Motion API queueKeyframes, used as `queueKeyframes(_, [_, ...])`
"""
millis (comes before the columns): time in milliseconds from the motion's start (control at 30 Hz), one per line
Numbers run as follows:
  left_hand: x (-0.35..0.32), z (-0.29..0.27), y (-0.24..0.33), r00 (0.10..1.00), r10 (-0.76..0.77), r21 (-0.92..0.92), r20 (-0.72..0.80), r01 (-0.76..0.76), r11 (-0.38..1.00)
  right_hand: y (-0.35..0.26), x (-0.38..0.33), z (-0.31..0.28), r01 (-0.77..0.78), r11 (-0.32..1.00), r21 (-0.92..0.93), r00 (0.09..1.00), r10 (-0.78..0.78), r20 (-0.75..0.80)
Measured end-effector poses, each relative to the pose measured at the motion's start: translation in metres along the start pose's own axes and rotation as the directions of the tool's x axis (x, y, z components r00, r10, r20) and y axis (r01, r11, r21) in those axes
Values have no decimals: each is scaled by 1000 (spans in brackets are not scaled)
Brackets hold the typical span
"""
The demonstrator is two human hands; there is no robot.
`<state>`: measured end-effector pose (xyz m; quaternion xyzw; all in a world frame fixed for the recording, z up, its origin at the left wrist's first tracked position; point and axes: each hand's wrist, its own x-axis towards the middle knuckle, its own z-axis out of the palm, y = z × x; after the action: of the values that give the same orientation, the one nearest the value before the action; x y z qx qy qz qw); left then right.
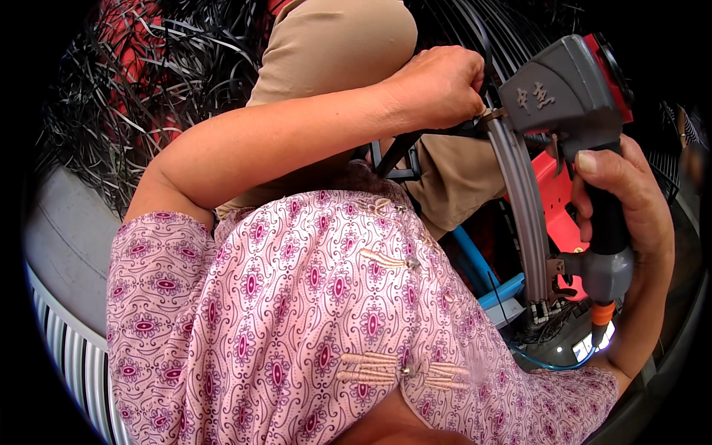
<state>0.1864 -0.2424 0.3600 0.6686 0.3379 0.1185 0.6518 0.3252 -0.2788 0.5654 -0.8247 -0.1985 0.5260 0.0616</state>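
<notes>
My right hand [630,185] is wrapped round the black grip of a grey pneumatic staple gun [560,89], with the thumb across the upper part of the handle. The tool has a red and black cap, a curved metal magazine and an orange fitting at the grip's lower end. Close to the tool's nose, my left hand [443,85] is closed in a fist. What its fingers hold is hidden. Below that hand, part of a black frame [404,175] rests by my legs, and black strands [482,33] run past the knuckles.
A tangled heap of black strips [193,81] lies at the left, with red showing through. To the right, a red plastic piece [552,189] sits behind the magazine. Blue tubes [475,256] and a thin blue hose [552,366] are below it. A ridged light panel [70,348] stands at lower left.
</notes>
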Motion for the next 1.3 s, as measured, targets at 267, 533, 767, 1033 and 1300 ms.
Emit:
queueKeyframes(267, [0,-3,1,999,-11,-7,43,12,1000,-22,-4,1,-85,996,8,991,84,108])
queueKeyframes(533, [2,-2,-2,998,-13,-17,64,15,1000,-2,7,-1,-20,998,-67,999,22,26])
queueKeyframes(767, [0,-2,-4,998,9,28,63,-11,1000,39,-23,-12,144,978,150,989,-136,-61])
queueKeyframes(1033, [-35,4,18,817,562,642,-131,-362,676,205,-36,-96,318,898,304,832,-111,-543])
queueKeyframes(1300, [-38,31,13,817,572,759,79,-421,496,458,113,-215,-53,998,-46,671,1,-742])
